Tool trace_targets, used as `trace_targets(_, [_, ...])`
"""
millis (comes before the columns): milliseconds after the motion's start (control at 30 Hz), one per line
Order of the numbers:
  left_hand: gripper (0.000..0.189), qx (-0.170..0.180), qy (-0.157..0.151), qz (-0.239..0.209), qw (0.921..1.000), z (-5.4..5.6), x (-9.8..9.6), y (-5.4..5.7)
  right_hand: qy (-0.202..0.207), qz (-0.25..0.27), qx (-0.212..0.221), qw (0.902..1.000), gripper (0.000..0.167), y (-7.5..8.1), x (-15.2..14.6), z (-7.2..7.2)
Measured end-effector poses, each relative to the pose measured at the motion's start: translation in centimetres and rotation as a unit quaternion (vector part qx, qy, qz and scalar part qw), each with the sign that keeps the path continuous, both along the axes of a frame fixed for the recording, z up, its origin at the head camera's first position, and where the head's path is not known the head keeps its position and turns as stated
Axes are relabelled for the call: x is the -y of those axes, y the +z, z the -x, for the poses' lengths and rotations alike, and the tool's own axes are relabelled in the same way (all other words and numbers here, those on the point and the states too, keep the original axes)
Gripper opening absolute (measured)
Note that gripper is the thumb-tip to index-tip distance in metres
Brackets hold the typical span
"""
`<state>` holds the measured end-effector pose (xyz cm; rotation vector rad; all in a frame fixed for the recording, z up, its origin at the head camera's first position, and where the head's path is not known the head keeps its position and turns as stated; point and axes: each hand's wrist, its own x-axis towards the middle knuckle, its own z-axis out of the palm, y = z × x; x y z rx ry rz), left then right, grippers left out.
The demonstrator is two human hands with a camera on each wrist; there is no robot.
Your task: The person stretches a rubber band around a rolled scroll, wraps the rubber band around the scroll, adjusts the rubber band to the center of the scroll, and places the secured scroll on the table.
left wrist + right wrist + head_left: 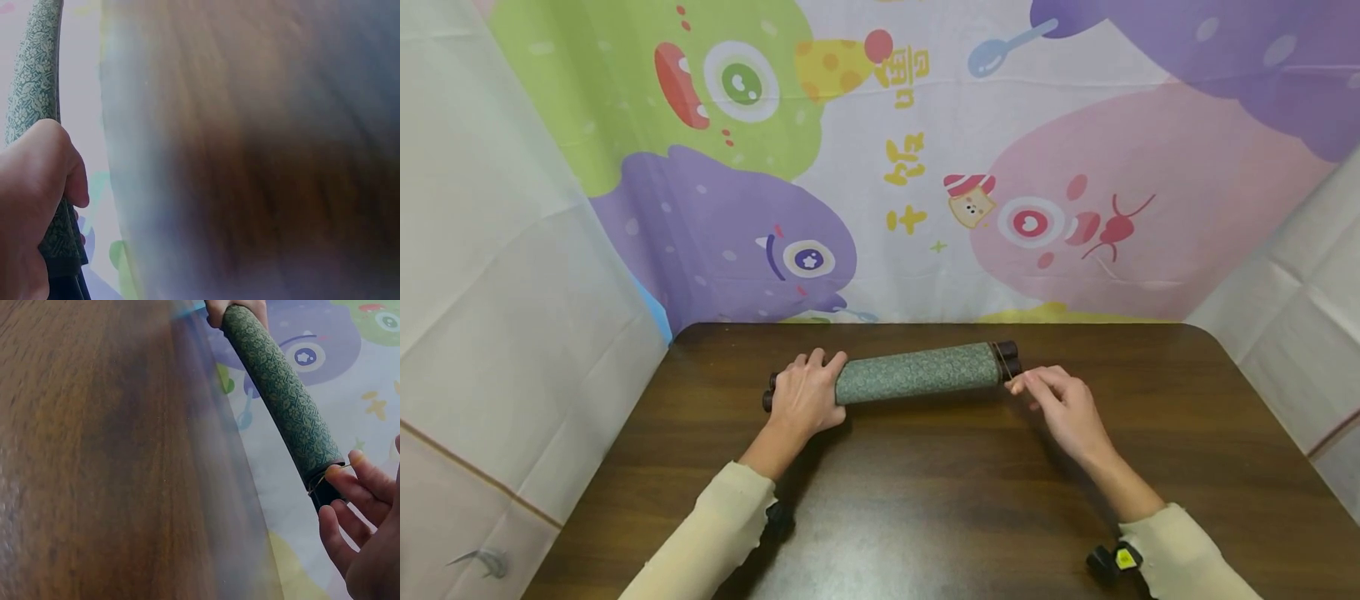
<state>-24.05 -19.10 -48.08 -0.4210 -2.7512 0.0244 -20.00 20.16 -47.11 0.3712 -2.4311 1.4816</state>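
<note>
A rolled scroll (917,372) covered in green leaf-patterned cloth is held slightly above or on the wooden table; which one I cannot tell. Dark rod ends stick out on both sides. My left hand (805,396) grips its left end, the thumb wrapping over the patterned cloth (36,75) in the left wrist view. At the right end, a thin yellowish band (1004,364) loops around the roll. My right hand (1067,412) pinches this band and draws it away from the scroll (281,394), as the right wrist view also shows.
The brown wooden table (910,500) has rounded far corners. Behind it hangs a curtain (910,275) printed with cartoon monsters. Pale panels (490,250) flank both sides. Dark wrist devices (1112,560) sit at the sleeve cuffs.
</note>
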Motion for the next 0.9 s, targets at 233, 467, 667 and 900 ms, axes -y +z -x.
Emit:
trace_targets(233, [0.064,-0.024,-0.01,0.004,0.9997,0.1,-0.3,0.0,0.023,0.006,0.012,0.9996,0.034,-0.2,0.1,-0.2])
trace_targets(467, [0.063,-0.047,-0.015,0.007,0.9988,0.1,-0.3,-0.4,0.046,0.021,0.047,0.9976,0.04,-0.2,0.4,-0.3])
trace_targets(667, [0.064,-0.056,-0.021,0.007,0.9982,-0.1,-0.3,-0.5,0.059,0.034,0.069,0.9953,0.043,-0.3,0.8,-0.2])
trace_targets(900, [0.06,-0.084,-0.025,0.008,0.9961,0.0,-0.4,-0.2,0.072,0.055,0.084,0.9923,0.042,-0.6,1.1,-0.3])
